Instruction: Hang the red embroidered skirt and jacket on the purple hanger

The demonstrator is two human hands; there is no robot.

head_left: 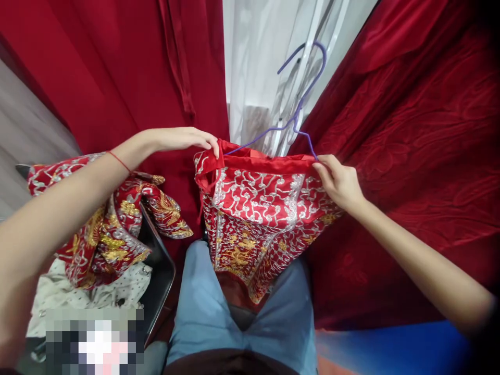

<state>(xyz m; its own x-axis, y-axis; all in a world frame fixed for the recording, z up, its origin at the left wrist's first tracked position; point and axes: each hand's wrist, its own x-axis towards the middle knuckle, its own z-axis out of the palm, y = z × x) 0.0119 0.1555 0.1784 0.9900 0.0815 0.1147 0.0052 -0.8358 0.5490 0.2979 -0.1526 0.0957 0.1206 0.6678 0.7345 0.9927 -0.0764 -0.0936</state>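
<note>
A red skirt [253,198] with silver and gold embroidery hangs in front of my legs. Its waistband is stretched between my two hands. At the waistband's left end, my left hand [195,140] has its fingers closed on the red fabric. My right hand [339,179] pinches the waistband's right end, close to the lower corner of a purple hanger [299,107]. The hanger rises out of the waist opening, with its hook up and turned left. Its lower part is hidden inside the skirt.
On a black chair [162,260] to my left lie a matching embroidered red garment [113,229] and a white dotted cloth [133,284]. Red curtains [128,67] hang ahead and to the right. White metal bars [302,78] stand between them. Something blue [390,346] lies low at the right.
</note>
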